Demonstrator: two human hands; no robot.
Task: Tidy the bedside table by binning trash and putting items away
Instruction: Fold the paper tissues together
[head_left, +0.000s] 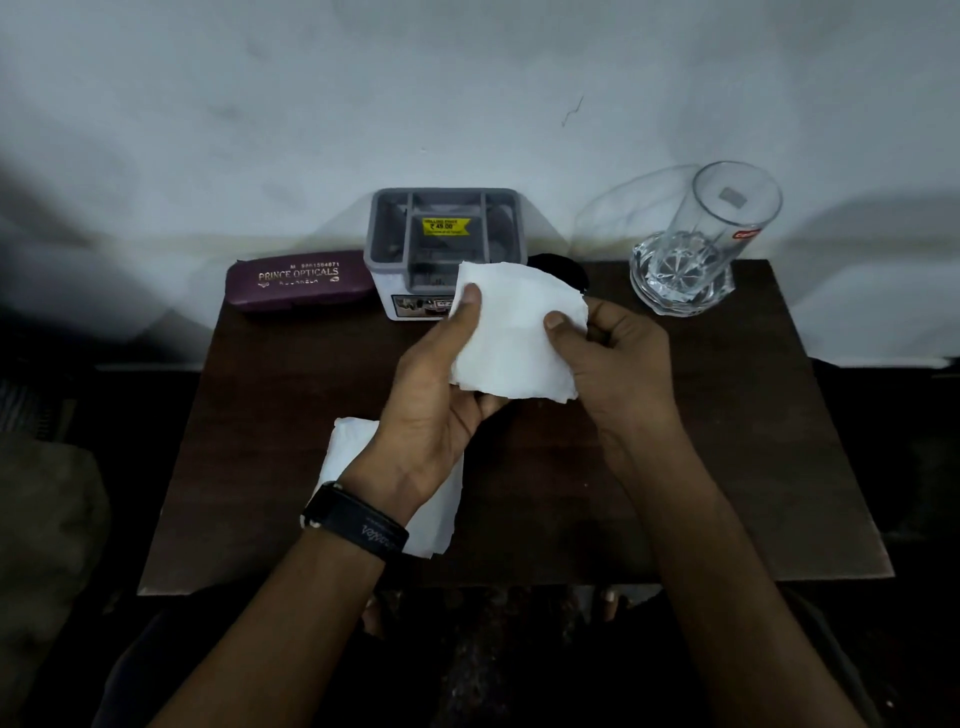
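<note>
Both hands hold one white tissue (514, 332) up over the middle of the dark wooden bedside table (727, 467). My left hand (441, 389) pinches its left edge with the thumb on top. My right hand (618, 358) grips its right edge. A second white tissue (441, 509) lies flat on the table under my left wrist, partly hidden by it. A purple glasses case (298, 280) lies at the back left. A grey compartment organiser (441, 244) stands at the back centre, its front partly hidden by the held tissue.
A clear drinking glass (727, 218) stands on a cut-glass dish (675, 280) at the back right. A dark round object (558, 267) peeks out behind the tissue. A white wall rises right behind the table. The floor on both sides is dark.
</note>
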